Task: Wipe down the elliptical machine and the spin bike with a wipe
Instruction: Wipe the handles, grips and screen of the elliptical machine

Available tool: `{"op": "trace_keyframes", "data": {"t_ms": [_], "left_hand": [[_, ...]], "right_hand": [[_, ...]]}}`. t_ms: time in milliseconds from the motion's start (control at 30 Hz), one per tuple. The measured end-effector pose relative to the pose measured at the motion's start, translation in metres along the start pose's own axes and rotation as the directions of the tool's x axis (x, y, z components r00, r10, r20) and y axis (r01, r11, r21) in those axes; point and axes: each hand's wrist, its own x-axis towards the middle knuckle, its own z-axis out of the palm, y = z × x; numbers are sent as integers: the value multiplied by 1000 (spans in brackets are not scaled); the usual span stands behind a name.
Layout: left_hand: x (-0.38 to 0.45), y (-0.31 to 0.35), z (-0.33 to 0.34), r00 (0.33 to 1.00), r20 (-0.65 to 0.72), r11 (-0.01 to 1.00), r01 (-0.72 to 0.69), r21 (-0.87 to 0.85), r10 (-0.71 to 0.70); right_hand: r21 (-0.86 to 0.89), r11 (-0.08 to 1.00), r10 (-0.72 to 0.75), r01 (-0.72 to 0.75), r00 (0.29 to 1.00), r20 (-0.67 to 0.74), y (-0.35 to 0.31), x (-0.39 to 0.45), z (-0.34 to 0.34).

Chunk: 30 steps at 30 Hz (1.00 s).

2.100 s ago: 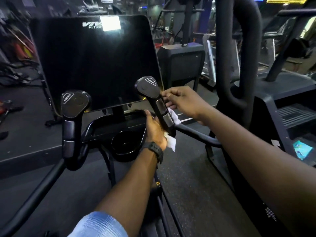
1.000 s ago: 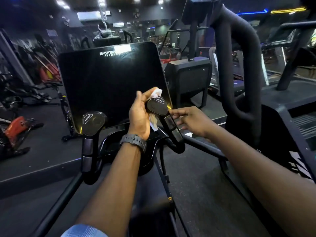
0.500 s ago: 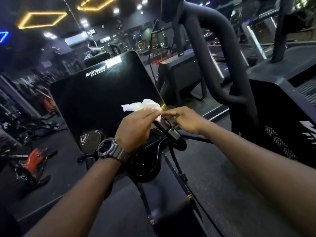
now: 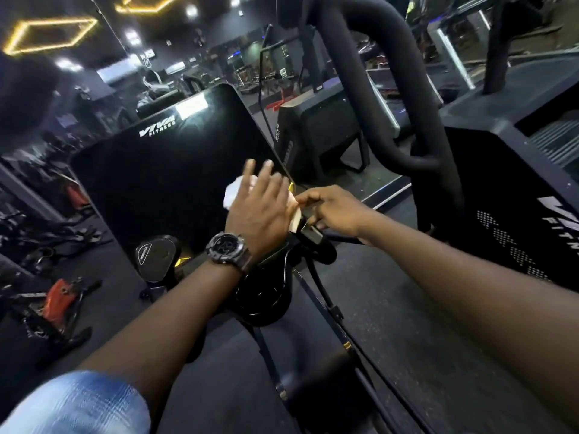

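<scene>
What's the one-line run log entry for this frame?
left hand: presses wipe on right handle | right hand: pinches wipe edge | screen: untouched

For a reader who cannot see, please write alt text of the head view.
A left hand presses a white wipe on a black console screen, fingers spread. The right hand pinches the wipe's other end beside a handlebar grip in a dim gym.

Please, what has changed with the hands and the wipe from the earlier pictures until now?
The left hand carried the white wipe from low on the right handle up over its top and onto the dark screen, fingers now spread flat on it. The right hand stayed gripping that handle.
</scene>
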Motion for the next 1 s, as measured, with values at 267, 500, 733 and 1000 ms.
{"op": "trace_keyframes", "data": {"t_ms": [267,500,733,1000], "left_hand": [[9,43,14,936,6,936,-351,31,351],[33,23,2,946,104,943,-316,103,306],[31,75,16,933,214,955,-297,-1,290],[31,37,28,811,62,808,-585,65,582]], "right_hand": [[-425,888,-330,176,887,-322,-13,4,-57],[-661,746,-514,85,704,-489,-12,14,-107],[-617,782,-511,87,655,-556,-2,32,-105],[-444,888,-388,121,715,-582,25,47,-108]]}}
